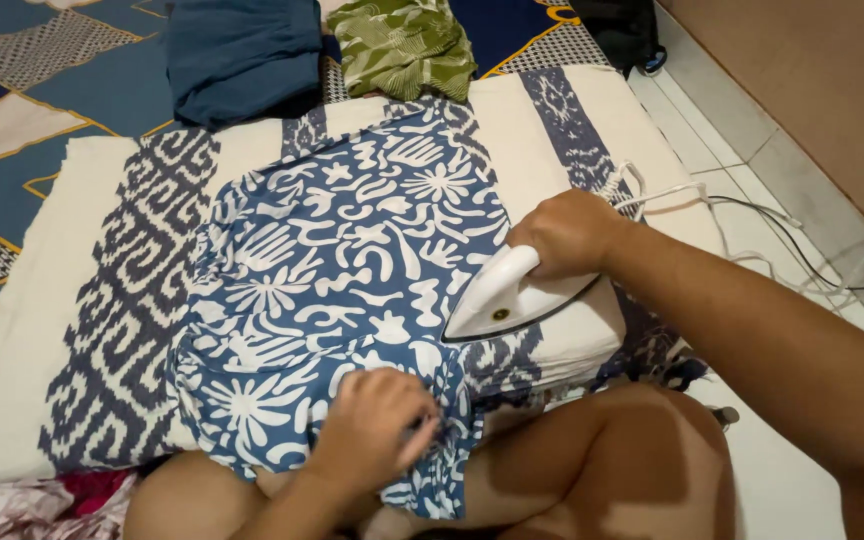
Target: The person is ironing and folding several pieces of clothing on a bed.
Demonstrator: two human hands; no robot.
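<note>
Blue-and-white patterned garment (342,260) lies flat; right hand (567,232) grips the white iron (507,298) at its right edge, left hand (372,425) pinches the near hem.

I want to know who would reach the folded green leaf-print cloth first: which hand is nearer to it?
The right hand, gripping the white iron, lies below and right of the green cloth. The left hand pinches the blue patterned garment at its near edge, farther away.
</note>
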